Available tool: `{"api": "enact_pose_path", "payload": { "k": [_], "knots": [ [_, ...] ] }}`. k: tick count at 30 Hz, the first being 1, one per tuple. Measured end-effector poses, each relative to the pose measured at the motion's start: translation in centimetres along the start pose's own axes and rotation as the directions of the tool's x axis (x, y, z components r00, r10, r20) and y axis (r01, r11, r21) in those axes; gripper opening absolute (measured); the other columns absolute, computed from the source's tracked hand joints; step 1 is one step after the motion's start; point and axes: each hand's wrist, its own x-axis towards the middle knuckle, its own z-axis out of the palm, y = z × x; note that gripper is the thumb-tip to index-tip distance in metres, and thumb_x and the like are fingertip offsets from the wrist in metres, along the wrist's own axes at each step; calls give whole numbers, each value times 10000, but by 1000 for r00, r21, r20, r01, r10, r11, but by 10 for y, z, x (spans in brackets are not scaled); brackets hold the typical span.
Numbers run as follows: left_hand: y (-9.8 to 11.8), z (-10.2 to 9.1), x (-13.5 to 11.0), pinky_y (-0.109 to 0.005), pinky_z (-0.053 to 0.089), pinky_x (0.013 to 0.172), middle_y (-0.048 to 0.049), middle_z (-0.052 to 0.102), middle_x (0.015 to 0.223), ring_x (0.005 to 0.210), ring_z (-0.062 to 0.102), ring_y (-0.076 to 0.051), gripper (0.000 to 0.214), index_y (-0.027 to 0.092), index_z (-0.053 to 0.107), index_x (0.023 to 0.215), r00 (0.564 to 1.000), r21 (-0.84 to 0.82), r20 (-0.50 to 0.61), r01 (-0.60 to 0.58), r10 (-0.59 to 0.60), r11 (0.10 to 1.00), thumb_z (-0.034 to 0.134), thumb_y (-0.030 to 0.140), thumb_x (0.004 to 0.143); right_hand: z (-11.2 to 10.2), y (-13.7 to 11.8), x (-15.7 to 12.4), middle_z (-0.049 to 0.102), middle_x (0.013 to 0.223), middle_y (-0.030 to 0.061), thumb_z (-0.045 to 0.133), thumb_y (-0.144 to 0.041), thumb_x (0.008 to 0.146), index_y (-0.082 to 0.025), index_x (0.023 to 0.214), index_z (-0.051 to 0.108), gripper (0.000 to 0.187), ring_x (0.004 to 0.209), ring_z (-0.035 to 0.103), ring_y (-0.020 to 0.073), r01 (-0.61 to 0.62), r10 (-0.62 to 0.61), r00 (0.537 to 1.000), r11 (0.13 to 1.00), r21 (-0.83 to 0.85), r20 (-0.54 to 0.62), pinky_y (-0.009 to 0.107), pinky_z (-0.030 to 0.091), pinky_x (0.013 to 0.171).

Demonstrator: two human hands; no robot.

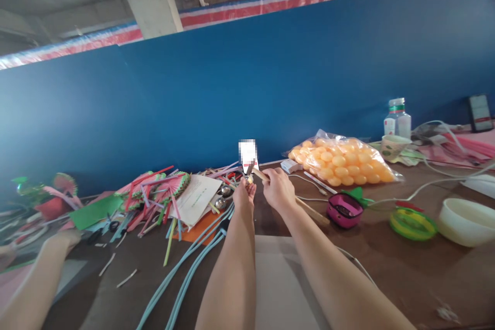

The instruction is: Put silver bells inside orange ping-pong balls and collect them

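Observation:
Both my arms reach to the middle of the table. My right hand [279, 187] is closed around the wooden handle of a hammer [312, 211], whose dark head sits just above my left hand. My left hand [243, 193] pinches a small shiny ball [249, 179], partly hidden by fingers and by the hammer head; its exact kind is unclear. Beside that hand on the left lie silver metal balls [220, 203]. A phone-like white screen [247, 152], blurred out in part, stands behind my hands against the blue partition.
Left are light-blue tubes [185, 263], a printed paper [196, 197] and coloured paper strips. Another person's arm [40, 273] reaches in at far left. Right are a bag of orange balls [344, 162], a magenta box [344, 211], a green-yellow dish [413, 224] and a white bowl [466, 221].

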Motion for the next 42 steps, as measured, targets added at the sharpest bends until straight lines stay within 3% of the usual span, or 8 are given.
{"api": "enact_pose_path", "payload": {
  "k": [3,16,20,25,29,33,38,42],
  "knots": [
    [-1,-1,1,-249,578,659,-35,576,715,605,594,-98,73,154,620,919,1000,-5,25,-7,7,1000,598,210,878,0,0,0,596,1099,68,527,-213,871,-271,1119,646,281,1008,561,233,-9,9,999,1000,-13,50,317,416,777],
    [-3,-3,7,-273,581,697,-36,574,724,617,604,-105,69,154,602,871,999,27,24,-44,43,999,601,223,876,2,-2,-1,591,1115,70,515,-210,880,-269,1124,639,280,1026,555,226,-1,2,1000,1000,-13,31,308,417,794],
    [-2,-2,6,-271,577,710,-28,563,699,599,593,-99,72,158,598,849,999,22,43,-31,30,999,583,218,886,2,-1,-1,591,1115,72,524,-209,874,-270,1124,644,284,1020,560,229,-11,13,997,1000,-25,75,313,419,800],
    [-1,-2,4,-280,576,713,-44,584,723,617,603,-104,89,147,599,843,999,8,29,-38,38,999,598,228,879,2,-1,0,581,1133,79,519,-218,887,-265,1145,631,285,1039,554,225,-13,13,1000,1000,-14,12,306,420,800],
    [-1,-2,3,-282,579,723,-24,570,687,614,603,-102,66,154,602,855,997,0,64,-37,37,999,598,216,874,1,-1,1,589,1100,72,518,-211,882,-271,1101,655,265,1019,559,223,-30,30,997,999,-12,64,306,418,796],
    [0,-2,2,-275,579,711,-28,576,688,595,592,-96,73,151,598,860,998,-1,38,-45,45,999,586,219,885,-1,-2,1,590,1114,72,513,-208,883,-264,1123,646,279,1023,555,220,-30,30,1000,1000,9,9,305,417,798],
    [2,0,0,-259,575,701,-26,574,688,593,590,-91,62,151,601,867,997,2,61,-44,44,999,572,201,888,-2,-2,0,599,1092,68,531,-211,871,-266,1091,663,262,1013,563,222,-37,37,998,999,-4,60,303,421,784],
    [1,0,0,-262,575,705,-37,579,706,611,594,-96,103,154,597,833,998,8,31,-48,48,999,572,232,895,-2,-2,0,593,1115,71,519,-214,878,-268,1131,645,288,1028,562,225,-39,39,999,999,3,8,308,425,785]
  ]
}}
